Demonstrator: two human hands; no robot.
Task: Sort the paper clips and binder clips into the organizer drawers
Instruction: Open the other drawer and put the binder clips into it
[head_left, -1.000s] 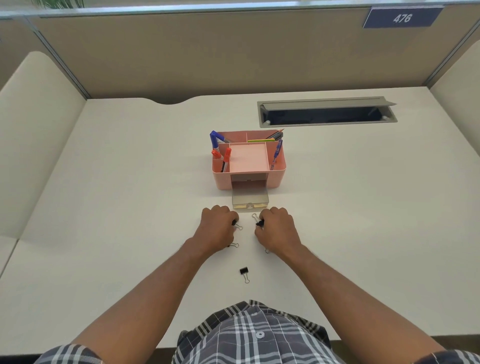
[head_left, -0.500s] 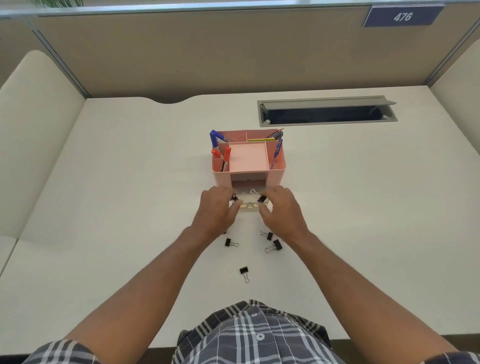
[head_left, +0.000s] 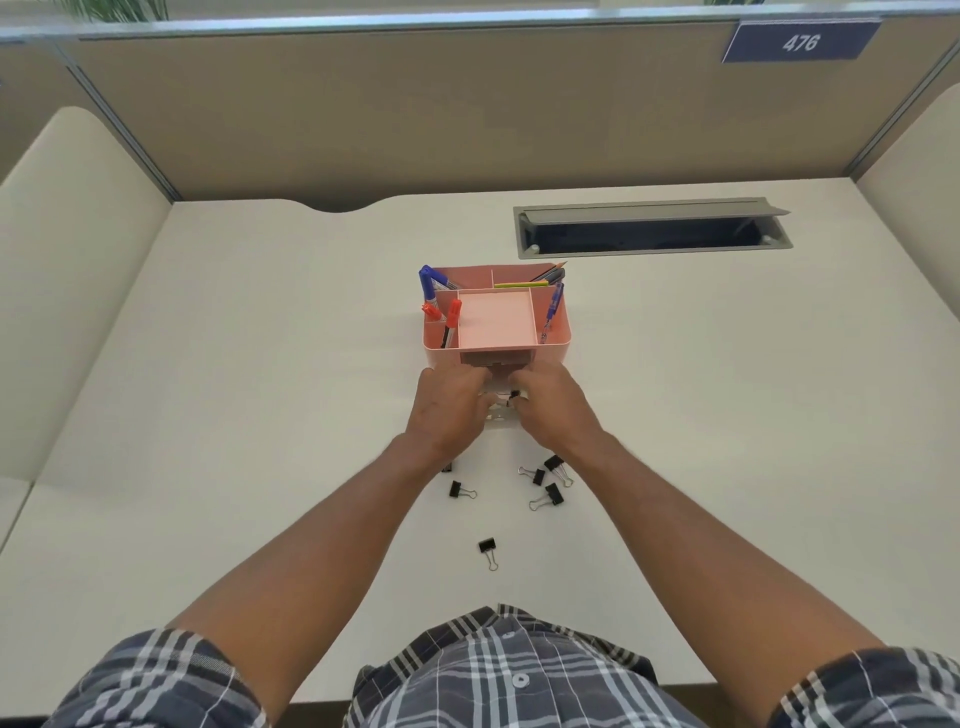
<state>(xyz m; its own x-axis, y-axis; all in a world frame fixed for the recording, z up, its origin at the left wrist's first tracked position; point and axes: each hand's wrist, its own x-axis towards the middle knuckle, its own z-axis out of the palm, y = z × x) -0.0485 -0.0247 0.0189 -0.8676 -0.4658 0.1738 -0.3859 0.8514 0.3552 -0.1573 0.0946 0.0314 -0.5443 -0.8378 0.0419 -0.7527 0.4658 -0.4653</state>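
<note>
Binder clips lie loose on my desk (head_left: 208, 415) near my forearms: one (head_left: 457, 489) on the left, one (head_left: 487, 545) nearest me, three (head_left: 550, 480) on the right. My left hand (head_left: 449, 410) hovers curled over the pulled-out drawer (head_left: 500, 422) of the pink organizer (head_left: 550, 349); I cannot tell whether it holds anything. My right hand (head_left: 550, 410) pinches a black clip (head_left: 514, 396) above that drawer.

An office cubicle: tan partition walls (head_left: 415, 119) enclose a pale table (head_left: 260, 364) with a cable hatch (head_left: 649, 228), a numbered sign (head_left: 800, 41) reading 476, and a pink desk organizer (head_left: 553, 348) holding pens
</note>
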